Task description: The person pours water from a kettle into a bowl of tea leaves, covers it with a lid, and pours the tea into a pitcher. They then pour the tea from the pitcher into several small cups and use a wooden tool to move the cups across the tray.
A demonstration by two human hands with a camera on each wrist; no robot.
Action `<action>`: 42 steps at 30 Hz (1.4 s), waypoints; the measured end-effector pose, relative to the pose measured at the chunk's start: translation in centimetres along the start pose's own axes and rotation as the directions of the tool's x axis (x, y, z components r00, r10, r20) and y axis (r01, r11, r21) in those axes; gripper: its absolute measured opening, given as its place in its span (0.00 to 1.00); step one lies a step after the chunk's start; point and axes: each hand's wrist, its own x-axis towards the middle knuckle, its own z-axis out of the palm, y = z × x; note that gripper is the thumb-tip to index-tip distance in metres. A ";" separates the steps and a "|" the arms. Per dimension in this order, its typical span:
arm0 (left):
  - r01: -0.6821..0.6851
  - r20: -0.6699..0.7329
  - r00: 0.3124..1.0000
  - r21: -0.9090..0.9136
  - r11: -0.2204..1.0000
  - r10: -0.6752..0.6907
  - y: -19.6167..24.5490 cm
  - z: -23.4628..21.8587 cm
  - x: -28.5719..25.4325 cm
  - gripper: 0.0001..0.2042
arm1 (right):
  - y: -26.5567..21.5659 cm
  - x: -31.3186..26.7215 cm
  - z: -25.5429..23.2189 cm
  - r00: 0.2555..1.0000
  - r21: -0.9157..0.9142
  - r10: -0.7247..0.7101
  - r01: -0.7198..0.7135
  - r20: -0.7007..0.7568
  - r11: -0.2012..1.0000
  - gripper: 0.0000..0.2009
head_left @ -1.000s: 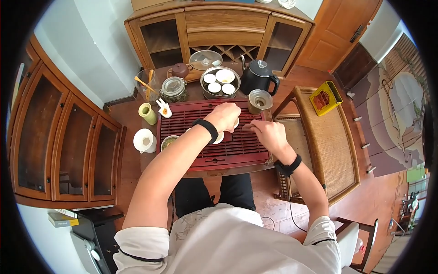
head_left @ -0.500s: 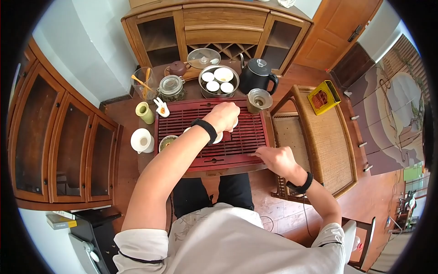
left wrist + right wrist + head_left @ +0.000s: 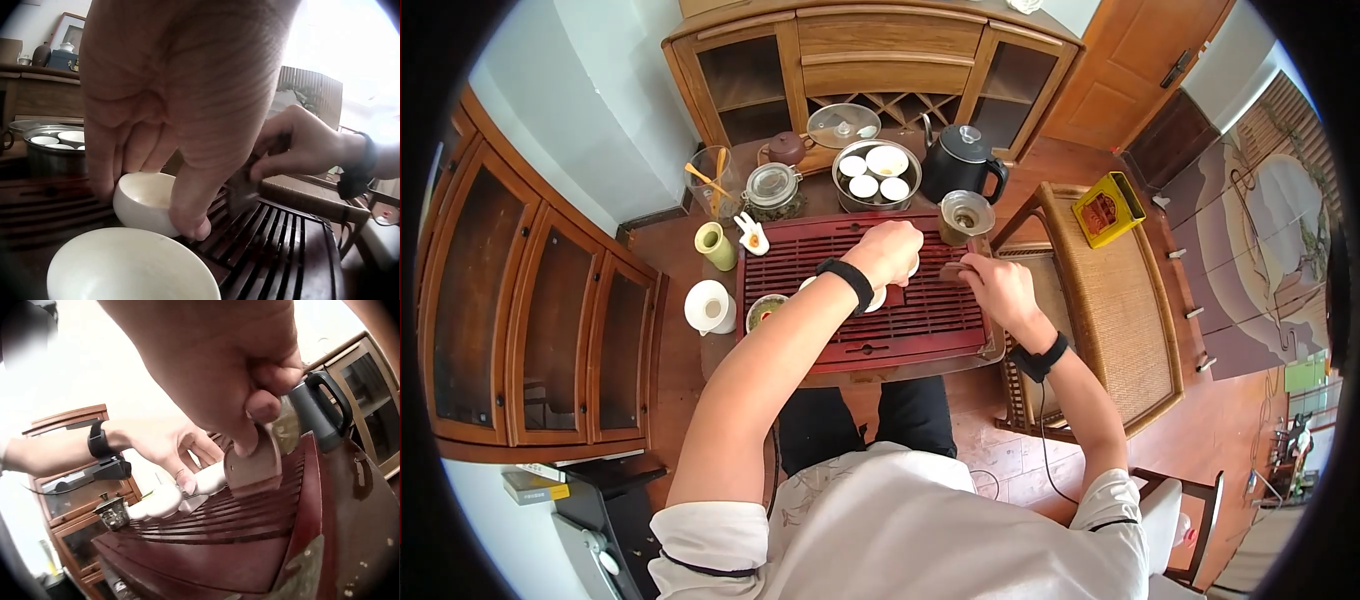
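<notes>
Pinched by the right hand [image 3: 1003, 290], a flat, brown, round-ended piece [image 3: 253, 465] is at the slatted dark-red tray [image 3: 920, 350], contact unclear. The left hand's [image 3: 885, 252] curled fingers grip a small round white cup [image 3: 144, 203], mostly hidden from the head camera. Beyond stands a wooden cabinet [image 3: 888, 78].

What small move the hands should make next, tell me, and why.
Probably draw the brown piece in the right hand along the tray, away from the white cup: its straight edge points down at uncovered slats, while the left hand grips that cup nearby.
</notes>
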 end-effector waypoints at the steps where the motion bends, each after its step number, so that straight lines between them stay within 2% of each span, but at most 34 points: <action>1: -0.002 0.000 1.000 0.002 1.000 0.002 0.0 0.0 0.1 0.17 | 0.3 0.2 0.2 0.996 -0.030 -0.041 0.039 -0.076 0.999 0.08; 2: -0.004 0.009 1.000 0.008 1.000 0.004 0.0 0.0 0.1 0.17 | 0.5 0.2 0.3 0.985 -0.063 -0.085 0.076 -0.150 0.995 0.06; 6: -0.004 -0.006 1.000 0.003 1.000 0.004 -0.1 0.0 0.0 0.17 | 0.3 -1.5 0.3 0.972 -0.067 -0.191 0.183 -0.134 0.981 0.04; 9: 0.008 0.001 1.000 -0.012 1.000 -0.008 -0.2 0.2 0.1 0.17 | -1.5 -4.0 -1.4 0.958 0.006 -0.279 0.280 -0.064 0.960 0.04; 12: 0.014 0.014 1.000 -0.014 1.000 -0.014 -0.2 0.3 0.2 0.17 | -2.0 -5.9 -3.1 0.959 0.019 -0.282 0.282 0.031 0.959 0.04; 17: 0.008 0.015 1.000 0.007 1.000 -0.008 -0.1 0.3 0.3 0.16 | -0.6 -6.4 -3.5 0.986 0.059 -0.134 0.129 0.099 0.990 0.06; 19: 0.009 0.010 1.000 0.019 1.000 -0.009 -0.1 0.3 0.3 0.17 | -0.1 -5.7 -3.2 0.999 0.029 -0.035 0.034 0.022 0.999 0.07; 20: 0.009 0.009 1.000 0.021 1.000 -0.009 -0.2 0.2 0.3 0.17 | 0.2 -5.1 -3.1 0.999 0.029 -0.036 0.035 0.020 0.999 0.07; 22: 0.003 -0.006 1.000 0.016 1.000 -0.003 -0.3 0.1 0.2 0.18 | 0.7 -4.2 -2.7 0.998 -0.095 0.061 -0.061 -0.001 0.994 0.06; 24: 0.034 -0.005 0.999 -0.016 0.999 -0.034 -0.2 -0.1 0.1 0.18 | 0.7 -3.7 -2.7 0.998 -0.105 0.069 -0.070 -0.012 0.992 0.06; 26: 0.066 -0.004 0.998 -0.048 0.997 -0.066 0.0 -0.3 0.0 0.18 | 0.4 -3.5 -2.8 0.994 -0.067 0.019 -0.027 -0.112 0.997 0.06; 30: 0.024 -0.025 0.999 -0.086 0.996 -0.027 1.7 0.0 -0.5 0.17 | 0.2 -4.0 -3.2 0.987 -0.037 0.035 -0.041 -0.155 0.998 0.06; 34: -0.120 -0.051 0.992 -0.052 0.991 0.117 3.2 1.3 -0.6 0.16 | 0.4 -4.5 -3.3 0.981 -0.033 0.057 -0.064 -0.187 0.997 0.06; 42: -0.126 -0.121 0.985 -0.016 0.992 0.123 3.5 4.4 -0.3 0.17 | -1.5 -4.6 -5.2 0.959 0.010 0.048 -0.047 -0.280 0.999 0.07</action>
